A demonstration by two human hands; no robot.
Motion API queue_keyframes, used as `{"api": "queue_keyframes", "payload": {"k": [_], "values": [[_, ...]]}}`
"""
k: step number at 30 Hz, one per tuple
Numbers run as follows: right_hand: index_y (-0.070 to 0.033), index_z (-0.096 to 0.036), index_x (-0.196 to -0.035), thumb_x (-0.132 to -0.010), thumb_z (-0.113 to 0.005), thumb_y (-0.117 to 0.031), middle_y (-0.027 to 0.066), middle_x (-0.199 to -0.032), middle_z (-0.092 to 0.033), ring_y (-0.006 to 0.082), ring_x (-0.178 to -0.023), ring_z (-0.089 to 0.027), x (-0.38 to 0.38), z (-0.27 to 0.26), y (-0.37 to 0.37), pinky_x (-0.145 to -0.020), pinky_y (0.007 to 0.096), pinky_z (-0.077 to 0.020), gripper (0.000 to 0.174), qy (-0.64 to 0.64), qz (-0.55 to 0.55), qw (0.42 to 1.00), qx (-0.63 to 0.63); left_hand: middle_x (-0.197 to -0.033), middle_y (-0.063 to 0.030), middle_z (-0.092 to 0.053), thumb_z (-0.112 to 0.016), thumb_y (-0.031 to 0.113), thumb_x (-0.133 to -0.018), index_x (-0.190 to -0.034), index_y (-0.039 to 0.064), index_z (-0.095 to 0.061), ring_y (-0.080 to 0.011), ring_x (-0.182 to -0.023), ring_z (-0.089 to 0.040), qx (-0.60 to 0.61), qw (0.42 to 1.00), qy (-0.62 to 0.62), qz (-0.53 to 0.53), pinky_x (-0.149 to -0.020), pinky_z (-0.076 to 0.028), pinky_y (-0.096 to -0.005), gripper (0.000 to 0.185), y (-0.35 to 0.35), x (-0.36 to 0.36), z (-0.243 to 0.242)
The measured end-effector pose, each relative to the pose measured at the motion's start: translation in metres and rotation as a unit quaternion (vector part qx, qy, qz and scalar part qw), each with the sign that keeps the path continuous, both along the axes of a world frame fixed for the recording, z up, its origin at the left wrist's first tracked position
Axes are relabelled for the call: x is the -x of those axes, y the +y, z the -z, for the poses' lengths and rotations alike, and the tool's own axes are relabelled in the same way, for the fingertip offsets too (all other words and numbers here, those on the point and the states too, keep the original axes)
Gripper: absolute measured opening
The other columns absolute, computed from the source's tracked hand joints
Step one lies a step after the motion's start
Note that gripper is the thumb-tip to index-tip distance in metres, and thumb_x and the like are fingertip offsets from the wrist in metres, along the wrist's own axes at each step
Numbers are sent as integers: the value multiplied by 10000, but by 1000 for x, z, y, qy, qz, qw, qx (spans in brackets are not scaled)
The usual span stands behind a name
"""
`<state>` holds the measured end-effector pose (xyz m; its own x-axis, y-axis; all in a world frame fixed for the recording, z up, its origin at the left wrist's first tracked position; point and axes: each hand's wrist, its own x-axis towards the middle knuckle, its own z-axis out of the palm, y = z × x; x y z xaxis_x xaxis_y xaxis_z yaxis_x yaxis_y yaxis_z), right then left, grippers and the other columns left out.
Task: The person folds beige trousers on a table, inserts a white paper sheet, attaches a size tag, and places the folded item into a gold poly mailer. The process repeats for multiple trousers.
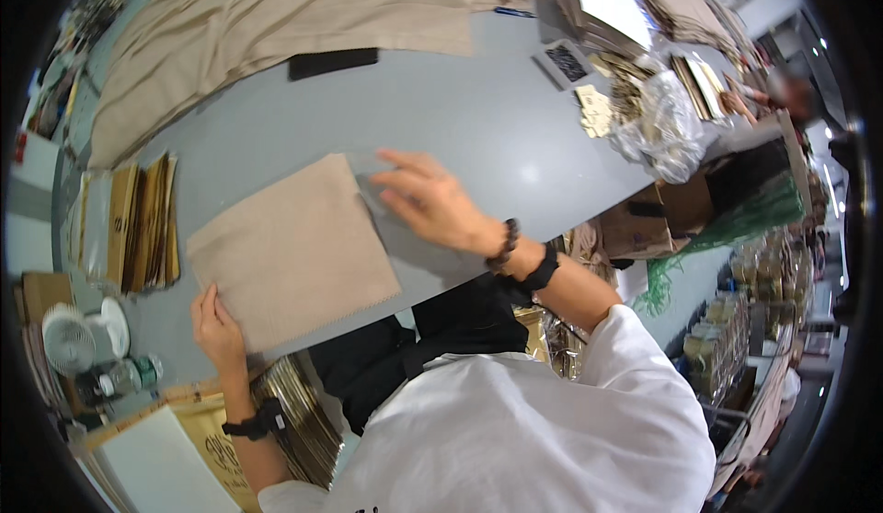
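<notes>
A folded beige cloth lies flat on the grey table in front of me, its stitched edge towards my body. My left hand rests at its lower left corner, thumb on top and fingers along the side; whether it grips the cloth is hard to see. Just beyond the cloth's right edge, my right hand hovers over the table with its fingers apart and nothing in them. A dark bead bracelet and a black strap circle the right wrist.
A large beige fabric spreads across the far side, beside a black phone-like slab. Stacked packets and a white fan stand left. At right are a small grey box, tags, and clear plastic. Another person's hand shows beyond.
</notes>
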<state>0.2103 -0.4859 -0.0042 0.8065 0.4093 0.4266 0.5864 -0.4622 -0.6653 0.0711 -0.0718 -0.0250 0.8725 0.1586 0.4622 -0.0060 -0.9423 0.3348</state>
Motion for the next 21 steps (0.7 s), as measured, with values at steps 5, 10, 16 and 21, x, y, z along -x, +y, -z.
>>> {"api": "queue_keyframes", "payload": {"k": [5,10,16,21], "values": [[-75,-760,-1130,-959,-665,-88,152,-1291,-701,332,-1035,-730,-42,0,-141,-864,390,-600,197,-24,238,969,55,-1069,-158,-712,-641,-28,-955,-1188,21,-740,-315,-909,-698,63,998,3,-11,-816,-560,-392,257,-46,-21,1],[-83,-755,-1166,-942,-703,-219,141,-1140,-739,279,-994,-726,-82,-5,-265,-883,412,-564,267,-16,434,871,230,-1047,-129,-721,-654,-18,-965,-1195,27,-736,-225,-839,-701,202,979,40,0,-738,-568,-331,248,-124,-42,0],[-144,-681,-1316,-917,-702,-473,167,-1208,-718,372,-1127,-675,-93,13,-316,-955,464,-531,517,33,491,819,295,-959,-73,-708,-649,-71,-938,-1082,0,-696,-135,-777,-659,315,948,-9,-38,-708,-554,-273,167,-152,-45,2],[-125,-726,-1238,-877,-766,-455,138,-1148,-759,338,-1070,-717,-95,10,-324,-920,443,-555,491,48,490,833,254,-973,-88,-702,-659,-101,-889,-1072,27,-703,-177,-802,-675,316,943,55,-83,-752,-556,-288,228,-129,-38,1]]}}
